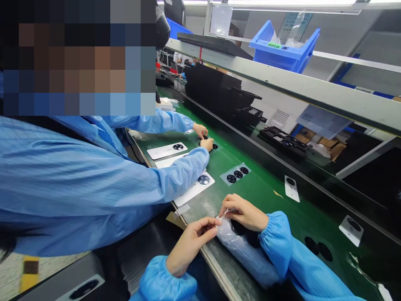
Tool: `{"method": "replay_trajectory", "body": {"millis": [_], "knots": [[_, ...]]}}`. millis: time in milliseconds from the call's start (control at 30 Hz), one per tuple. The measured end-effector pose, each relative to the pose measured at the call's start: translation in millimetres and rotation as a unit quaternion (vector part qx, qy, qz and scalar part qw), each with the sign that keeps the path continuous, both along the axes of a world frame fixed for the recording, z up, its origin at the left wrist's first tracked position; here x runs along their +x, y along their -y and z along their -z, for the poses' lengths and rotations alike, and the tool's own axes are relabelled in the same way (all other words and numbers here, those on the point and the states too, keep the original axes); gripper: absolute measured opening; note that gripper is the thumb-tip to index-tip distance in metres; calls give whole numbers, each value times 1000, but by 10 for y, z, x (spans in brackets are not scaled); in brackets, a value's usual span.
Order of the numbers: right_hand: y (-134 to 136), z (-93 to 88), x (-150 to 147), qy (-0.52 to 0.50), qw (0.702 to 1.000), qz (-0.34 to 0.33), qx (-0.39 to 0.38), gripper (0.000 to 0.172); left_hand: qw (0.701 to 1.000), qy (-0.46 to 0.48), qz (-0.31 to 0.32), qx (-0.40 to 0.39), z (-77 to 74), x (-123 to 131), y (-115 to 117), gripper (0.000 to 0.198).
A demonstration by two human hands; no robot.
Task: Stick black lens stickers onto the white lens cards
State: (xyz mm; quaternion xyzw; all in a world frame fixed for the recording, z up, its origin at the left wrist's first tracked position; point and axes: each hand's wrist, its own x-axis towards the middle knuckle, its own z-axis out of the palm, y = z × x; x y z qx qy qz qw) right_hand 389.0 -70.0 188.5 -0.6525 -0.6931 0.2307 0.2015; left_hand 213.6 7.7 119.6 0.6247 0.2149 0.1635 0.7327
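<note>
My left hand (190, 241) pinches the end of a clear plastic bag (247, 253) that lies at the near edge of the green belt (266, 194). My right hand (242, 212) is closed on the same bag's top, above black round parts seen through the plastic. Both my sleeves are blue. A clear strip carrying three black discs (237, 173) lies just beyond my hands.
A co-worker in a blue coat sits at my left, hands (204, 138) on small black parts. White phone back covers (167, 150) lie by that person. More white covers (291, 188) and black discs (318, 248) sit on the belt. Black trays (283, 140) and a blue bin (283, 48) stand behind.
</note>
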Motion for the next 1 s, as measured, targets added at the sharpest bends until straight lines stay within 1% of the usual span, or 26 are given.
{"method": "replay_trajectory", "body": {"millis": [133, 333, 600, 700, 767, 867, 1000], "knots": [[15, 3, 51, -21, 1000, 6, 2, 21, 1000, 2, -29, 4, 45, 61, 58, 31], [6, 27, 116, -48, 999, 14, 17, 13, 995, 14, -96, 32, 99, 180, 160, 23], [58, 57, 103, -62, 996, 27, 65, 15, 990, 15, -110, 86, 36, 157, 161, 19], [85, 63, 104, -54, 995, 37, 74, 15, 988, 11, -121, 99, 42, 171, 175, 19], [77, 49, 112, -45, 996, 27, 69, 14, 986, 6, -130, 101, 62, 191, 189, 19], [36, 9, 119, -31, 998, -10, 57, 13, 986, -2, -142, 93, 85, 220, 205, 21], [17, -3, 97, -20, 997, -47, 60, 17, 989, -8, -138, 59, 59, 229, 213, 26]]}}
